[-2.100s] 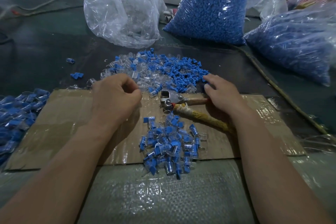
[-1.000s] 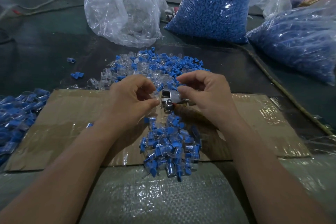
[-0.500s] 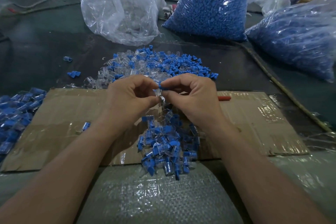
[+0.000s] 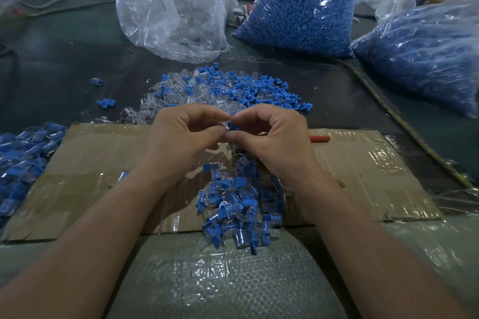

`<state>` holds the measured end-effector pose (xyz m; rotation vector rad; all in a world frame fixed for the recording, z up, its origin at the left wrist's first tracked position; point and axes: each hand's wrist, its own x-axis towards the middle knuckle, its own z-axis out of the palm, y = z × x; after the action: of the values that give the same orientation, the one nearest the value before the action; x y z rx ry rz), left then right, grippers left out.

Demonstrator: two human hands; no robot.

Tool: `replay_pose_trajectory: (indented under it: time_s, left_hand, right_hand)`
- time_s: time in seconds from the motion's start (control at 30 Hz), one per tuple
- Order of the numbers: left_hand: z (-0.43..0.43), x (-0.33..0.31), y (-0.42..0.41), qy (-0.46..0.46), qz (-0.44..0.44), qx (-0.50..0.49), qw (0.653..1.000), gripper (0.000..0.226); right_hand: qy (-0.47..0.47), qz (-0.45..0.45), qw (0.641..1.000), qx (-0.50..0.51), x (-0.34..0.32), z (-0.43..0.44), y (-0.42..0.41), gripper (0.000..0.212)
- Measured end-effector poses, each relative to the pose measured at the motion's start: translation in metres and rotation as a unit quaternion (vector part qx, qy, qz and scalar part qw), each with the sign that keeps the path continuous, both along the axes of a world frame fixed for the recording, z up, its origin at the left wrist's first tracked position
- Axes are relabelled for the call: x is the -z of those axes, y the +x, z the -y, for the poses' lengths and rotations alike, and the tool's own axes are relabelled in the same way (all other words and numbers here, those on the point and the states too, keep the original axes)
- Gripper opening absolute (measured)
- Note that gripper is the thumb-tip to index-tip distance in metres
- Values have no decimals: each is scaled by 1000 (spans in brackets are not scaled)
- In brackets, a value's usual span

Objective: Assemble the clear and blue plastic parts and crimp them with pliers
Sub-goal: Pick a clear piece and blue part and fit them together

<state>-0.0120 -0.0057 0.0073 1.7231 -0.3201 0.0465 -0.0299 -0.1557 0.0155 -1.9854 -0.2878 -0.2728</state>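
1. The counter (image 4: 51, 65), under a dark sheet, carried a woven sack (image 4: 220, 280) at its near edge, with taped cardboard (image 4: 90, 163) just behind it.
2. On the cardboard's near edge lay a heap (image 4: 233, 204) of joined pieces, blue set in clear. A second heap (image 4: 20, 158) lay at the far left. Many pieces seemed already assembled; whether they were crimped could not be told.
3. Above the near heap the two hands met. The left grip (image 4: 186, 137) pinched a clear part (image 4: 226, 124) between thumb and forefinger. The right grip (image 4: 272, 142) pinched a blue part (image 4: 233, 126) that touched the clear one. This looked like the joining step, with the blue part not yet seated.
4. Just right of the right grip a red handle (image 4: 320, 139) poked out on the cardboard, probably the pliers. No hand held it, so this piece had yet to be crimped.
5. Beyond the hands a loose pile (image 4: 228, 90) of unjoined clear and blue parts lay on the sheet.
6. Farthest stood a clear bag (image 4: 171, 8) and two blue bags (image 4: 303, 2) (image 4: 427, 59), so most of the work looked left to do.
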Motion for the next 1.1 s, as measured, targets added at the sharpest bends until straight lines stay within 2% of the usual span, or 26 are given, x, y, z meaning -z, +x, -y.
replay_pose_trajectory:
  time_s: [0.17,0.27,0.6,0.87,0.97,1.1]
  left_hand:
    - [-2,-1,-1,-23,-21,22,999,13]
    - [0,-1,-2,-19,-24,24,999,22]
    - [-2,-2,-2,-70,-48,45,995,19]
    - [-2,-1,1,-120,-110,38,986,14]
    - [-3,-1,1,-128,-126,39,983,13]
    - [-5,-2,1,-139,-153,61,977,9]
  right_hand:
    - [27,6,1000,-5,-1,0,-2,16]
    - [27,6,1000,-7,-1,1,-2,16]
    - [71,0,997,-21,1,1,0,20]
    - [39,11,998,-54,2,2,0,27]
    - [16,45,997,-62,3,3,0,25]
    - [-59,147,987,-40,5,5,2,24]
